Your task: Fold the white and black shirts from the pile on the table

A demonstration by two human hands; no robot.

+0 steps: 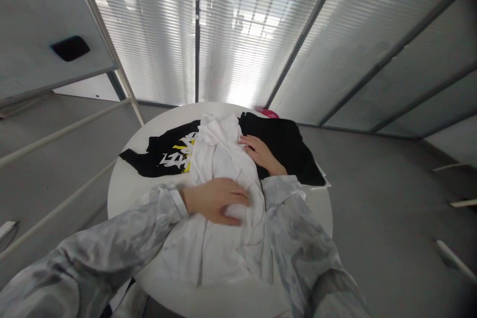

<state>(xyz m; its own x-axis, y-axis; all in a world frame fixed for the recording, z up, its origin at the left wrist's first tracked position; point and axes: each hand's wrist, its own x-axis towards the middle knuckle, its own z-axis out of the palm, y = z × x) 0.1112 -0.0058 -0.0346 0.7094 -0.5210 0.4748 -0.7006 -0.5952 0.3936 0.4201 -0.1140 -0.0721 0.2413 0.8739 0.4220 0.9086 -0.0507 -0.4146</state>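
Observation:
A white shirt (219,159) lies rumpled down the middle of a round white table (122,189). My left hand (218,199) rests on its lower part, fingers curled over a bunched fold of the white cloth. My right hand (261,153) lies farther up with fingers stretched flat, at the shirt's right edge where it meets a black garment (286,146). A black T-shirt with white and yellow print (167,155) lies to the left, partly under the white shirt. Both my sleeves are pale grey and mottled.
Something pink (269,113) peeks out behind the black garment at the table's far edge. A sheet of paper (320,184) shows under that garment's right side. Glass walls with blinds (231,35) stand behind; white rails (55,134) run at the left. Grey floor surrounds the table.

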